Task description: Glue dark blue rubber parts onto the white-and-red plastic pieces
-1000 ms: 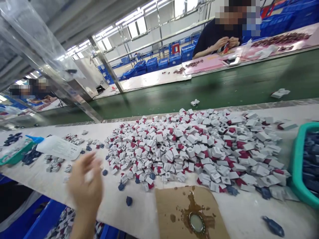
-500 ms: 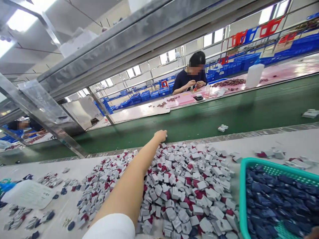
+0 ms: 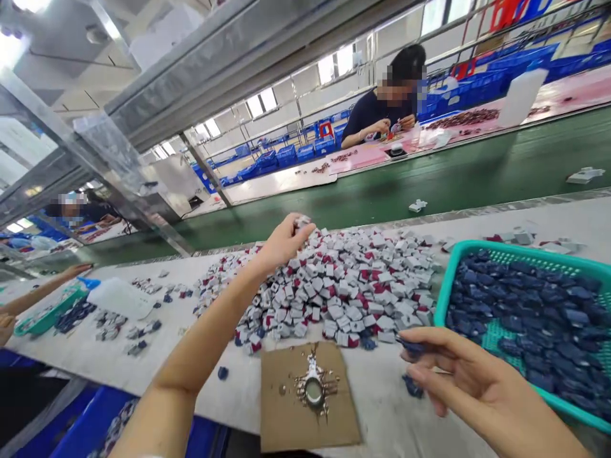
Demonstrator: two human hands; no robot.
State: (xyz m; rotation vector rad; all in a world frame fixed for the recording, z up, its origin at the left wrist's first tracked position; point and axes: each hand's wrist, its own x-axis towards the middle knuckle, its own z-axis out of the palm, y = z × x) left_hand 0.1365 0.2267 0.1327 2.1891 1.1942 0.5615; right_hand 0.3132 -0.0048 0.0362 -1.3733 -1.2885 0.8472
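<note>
My left hand [image 3: 285, 240] is over the back of a heap of grey and dark-red pieces [image 3: 344, 280], its fingers closed on a small light grey piece [image 3: 302, 221]. Near the green basket [image 3: 446, 280] of dark blue pieces [image 3: 534, 305], my right hand [image 3: 453, 372] pinches a dark blue piece [image 3: 411, 346] between thumb and fingers. Another dark blue piece [image 3: 411, 386] lies just beneath that hand. Between my arms, a brown cardboard square [image 3: 281, 420] bears a round dish [image 3: 314, 392] with glossy smears around it.
A green conveyor belt [image 3: 372, 194] runs behind the heap, with a light grey piece [image 3: 417, 205] on it. Across it a person [image 3: 382, 108] handles small parts. At left are a white bottle [image 3: 121, 298] and another person's arm [image 3: 48, 286]. A metal post [image 3: 205, 165] stands beyond.
My left hand has drawn back from the belt's edge to over the heap. My right hand has come into full view, holding a dark blue piece. The view has tilted down, showing the cardboard.
</note>
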